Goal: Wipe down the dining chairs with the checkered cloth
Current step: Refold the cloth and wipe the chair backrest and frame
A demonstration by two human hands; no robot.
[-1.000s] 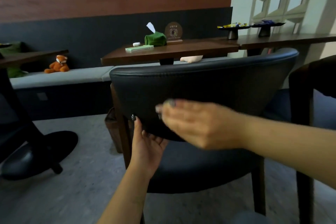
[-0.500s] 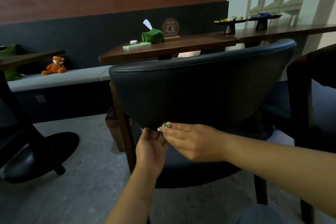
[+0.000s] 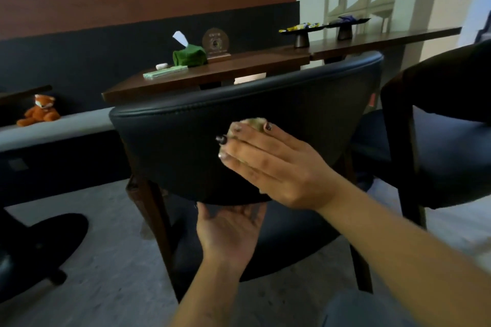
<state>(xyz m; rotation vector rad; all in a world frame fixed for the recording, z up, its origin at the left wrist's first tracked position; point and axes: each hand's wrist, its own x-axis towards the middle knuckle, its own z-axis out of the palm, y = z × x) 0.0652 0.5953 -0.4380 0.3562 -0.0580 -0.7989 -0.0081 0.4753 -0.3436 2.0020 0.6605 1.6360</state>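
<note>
A dark leather dining chair (image 3: pixel 186 135) with wooden legs stands right in front of me, its curved backrest facing me. My right hand (image 3: pixel 279 167) lies flat against the back of that backrest, pressing a small bunched cloth (image 3: pixel 252 122) to the leather. Only a pale edge of the cloth shows past my fingertips, so its pattern is hidden. My left hand (image 3: pixel 228 231) is below the backrest's lower edge, palm up, fingers curled up behind the rim and touching it.
A second dark chair (image 3: pixel 446 119) stands close on the right. Behind is a wooden table (image 3: pixel 239 71) with a green tissue box (image 3: pixel 189 55) and a round sign. A bench holds a fox toy (image 3: pixel 39 110). A black chair base (image 3: pixel 32 249) sits at left.
My right hand has risen from the backrest's lower edge to its middle, now flat with the cloth under it. My left hand stays below the rim and has opened palm up.
</note>
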